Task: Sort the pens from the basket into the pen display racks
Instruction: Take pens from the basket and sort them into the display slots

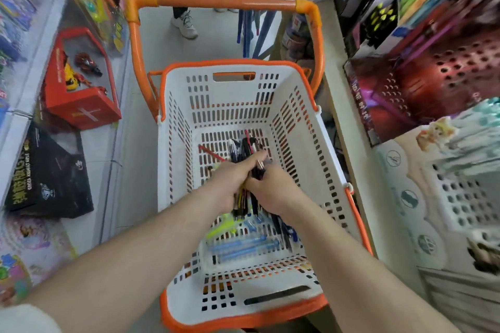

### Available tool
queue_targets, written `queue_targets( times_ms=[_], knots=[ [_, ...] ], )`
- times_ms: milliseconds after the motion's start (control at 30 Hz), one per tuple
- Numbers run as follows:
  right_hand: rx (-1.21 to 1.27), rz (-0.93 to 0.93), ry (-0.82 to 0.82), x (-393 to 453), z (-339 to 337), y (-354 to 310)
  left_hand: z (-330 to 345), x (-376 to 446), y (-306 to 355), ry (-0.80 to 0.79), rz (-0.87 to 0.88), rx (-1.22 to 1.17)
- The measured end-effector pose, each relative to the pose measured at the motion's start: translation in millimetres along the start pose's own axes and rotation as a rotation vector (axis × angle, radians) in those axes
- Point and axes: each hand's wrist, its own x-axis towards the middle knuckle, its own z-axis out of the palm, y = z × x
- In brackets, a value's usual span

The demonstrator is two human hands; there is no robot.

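Pens point(247, 151) are bunched up in the middle of the white basket point(292, 293) with orange trim – mostly dark barrels, pointing toward 12 o'clock. Left hand point(232, 181) is wrapped around the bundle from the 9 o'clock side, right hand point(273, 192) clutches the same bunch from 3 o'clock. Loose blue pens point(243, 247) and a neon yellow one point(223, 227) lie on the basket floor at 6 o'clock, under the wrists. Red toy box point(81, 105) sits on the shelf at 9 o'clock.

We see bright, even light with soft shadows; wide-angle bending at the edges, and heavy blur on the right-hand shelves point(433, 89).
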Motion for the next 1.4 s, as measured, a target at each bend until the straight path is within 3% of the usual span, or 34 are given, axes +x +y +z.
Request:
queue_targets(
  times_ms=[67,133,333,433,600,733,900,1133,1300,1400],
  knots=[
    [-0.279,-0.065,-0.033,-8,1,-3,4,-1,-7,-0.021,-0.003,-0.034],
    [-0.338,-0.09,-0.019,-17,2,-2,7,-2,-12,-0.028,0.004,-0.044],
    [0.298,0.048,-0.08,-40,-8,20,3,-2,-16,-0.103,-0.056,-0.188],
    [0.608,0.146,-0.009,-49,-9,21,0,-2,-16,-0.133,-0.037,-0.257],
    [0.876,0.336,0.205,-51,-16,30,-13,2,-7,-0.159,0.003,-0.293],
    [0.81,0.337,0.268,-47,-31,19,-8,-9,-12,-0.281,0.002,0.001],
    [0.732,0.212,0.272,-45,-28,4,9,-25,-18,-0.436,0.094,-0.021],
    [0.679,0.23,0.204,-54,-35,9,17,-22,-21,-0.427,0.16,0.118],
    [1.174,0.298,0.212,-68,-56,26,17,-17,-17,-0.478,0.035,-0.078],
    [1.357,0.24,0.139,-83,-64,38,22,-16,-13,-0.491,0.023,-0.217]
  ],
)
